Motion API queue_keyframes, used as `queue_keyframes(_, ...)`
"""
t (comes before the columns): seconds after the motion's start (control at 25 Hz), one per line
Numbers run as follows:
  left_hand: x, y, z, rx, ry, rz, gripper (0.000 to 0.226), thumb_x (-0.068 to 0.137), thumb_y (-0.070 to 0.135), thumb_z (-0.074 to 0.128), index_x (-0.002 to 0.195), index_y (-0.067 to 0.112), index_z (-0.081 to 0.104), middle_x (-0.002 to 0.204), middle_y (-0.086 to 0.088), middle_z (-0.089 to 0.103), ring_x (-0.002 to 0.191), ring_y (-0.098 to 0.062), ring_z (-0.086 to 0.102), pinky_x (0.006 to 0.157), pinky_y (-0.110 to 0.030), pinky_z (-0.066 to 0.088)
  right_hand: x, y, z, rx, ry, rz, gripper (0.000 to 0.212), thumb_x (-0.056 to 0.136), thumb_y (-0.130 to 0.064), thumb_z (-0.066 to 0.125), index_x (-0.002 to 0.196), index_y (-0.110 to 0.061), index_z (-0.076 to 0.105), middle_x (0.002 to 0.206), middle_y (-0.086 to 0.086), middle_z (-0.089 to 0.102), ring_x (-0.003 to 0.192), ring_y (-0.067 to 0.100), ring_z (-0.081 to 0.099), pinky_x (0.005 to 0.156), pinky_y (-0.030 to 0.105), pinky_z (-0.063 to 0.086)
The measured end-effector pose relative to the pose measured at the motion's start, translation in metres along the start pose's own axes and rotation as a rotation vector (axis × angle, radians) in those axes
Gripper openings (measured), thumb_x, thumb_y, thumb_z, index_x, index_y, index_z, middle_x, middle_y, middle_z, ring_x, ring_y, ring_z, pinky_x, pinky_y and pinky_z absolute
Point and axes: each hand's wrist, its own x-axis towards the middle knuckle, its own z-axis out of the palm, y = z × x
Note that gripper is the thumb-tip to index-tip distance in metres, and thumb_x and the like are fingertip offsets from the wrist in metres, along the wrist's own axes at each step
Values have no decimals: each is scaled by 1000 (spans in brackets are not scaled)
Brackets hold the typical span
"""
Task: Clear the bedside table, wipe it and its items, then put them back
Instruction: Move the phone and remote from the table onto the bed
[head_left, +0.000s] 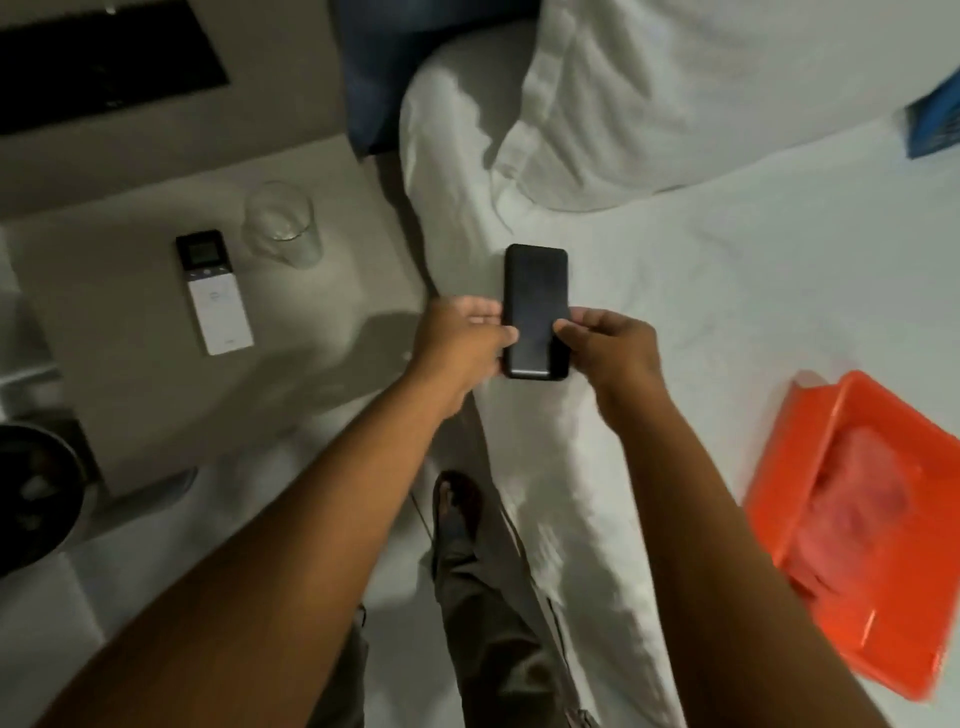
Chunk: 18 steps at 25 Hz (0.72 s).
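Orange plastic sits nearest on the right: a shallow orange tray (852, 535) lies on the white bed (727, 322) with a blurred pinkish cloth (862, 512) inside it; beside the bed's edge the person's trouser leg and sandalled foot show over the pale floor. Further out, both hands meet on a black phone (536, 312); the left hand (462, 340) pinches its left edge near the lower end, the right hand (605, 345) closes its fingertips on the right edge at about the same height, so each hand is gripping the phone and neither is free. Its long axis runs straight away from the person, near end between the hands, far end pointing towards the pillow (701, 93); it hangs over the bed's left margin, just right of the gap beside the bedside table (130, 395), and whether it touches the sheet I cannot tell. Judging by that, the phone is off the table and bed-side, with the right hand nearer the tray and its cloth, the left nearer the table. On the table, well apart from the hands, a white remote control (214, 293) lies with its dark display end away, and an empty clear glass (283, 223) stands upright just beyond it; both still await clearing. No brand or readable lettering shows; the remote's markings are too blurred to read.
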Motion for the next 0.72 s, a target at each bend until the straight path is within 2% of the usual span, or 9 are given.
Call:
queue_keyframes(0.08,23,9,44,123,-1,48,28,65,3,76,91,12,68,100,-17,72,91,-31,71,80,-49,62,24,-7,-33,-47,86,5,13,85,-3,73,78,-14,74,87,13,75,88,32,74,88,43,61)
queue_keyframes(0.12,32,14,65,203,20,75,22,63,5,74,82,14,67,102,-22,73,94,-36,72,80,-53,62,35,-12,-48,-66,131,10,14,85,-4,74,77,-15,74,88,12,76,90,32,74,89,43,60)
queue_keyframes(0.2,51,19,92,326,74,109,19,69,3,73,87,9,69,103,-21,73,95,-37,72,81,-47,63,58,-17,-64,-67,148,4,12,84,-5,75,77,-14,73,88,11,75,91,30,74,90,40,61)
queue_keyframes(0.28,60,23,111,492,143,135,24,76,6,73,100,6,71,105,-15,73,96,-32,71,80,-32,59,75,-15,-73,-57,139,-2,4,82,-8,78,80,-11,75,90,12,77,91,31,76,88,41,62)
queue_keyframes(0.4,53,21,106,601,152,226,13,78,9,71,81,19,64,89,-6,68,81,-26,62,72,-28,51,73,-15,-69,-274,216,-55,19,79,-18,81,96,-10,78,103,9,78,95,25,74,90,31,58)
queue_keyframes(0.48,45,10,78,499,144,250,17,76,12,71,83,26,64,86,0,66,78,-23,59,76,-25,51,53,-21,-52,-464,364,-211,28,83,-19,74,109,-11,73,111,2,74,96,16,67,85,14,47)
queue_keyframes(0.56,37,-6,22,341,244,235,22,74,15,73,96,18,74,93,-3,75,85,-23,70,84,-29,58,27,-19,-11,-433,369,-377,23,84,-15,69,107,-15,72,100,0,71,85,10,62,72,1,40)
queue_keyframes(0.64,36,-27,-62,299,408,185,23,74,17,76,97,12,75,97,-8,78,92,-25,74,89,-35,59,5,2,63,-317,184,-393,18,83,-12,71,101,-14,73,88,0,69,75,9,62,71,9,47)
queue_keyframes(0.72,39,-45,-149,395,544,100,24,75,18,76,99,12,76,103,-9,78,100,-24,73,94,-32,56,-6,29,142,-282,-64,-277,15,81,-8,74,96,-11,74,80,2,69,68,10,63,73,20,50)
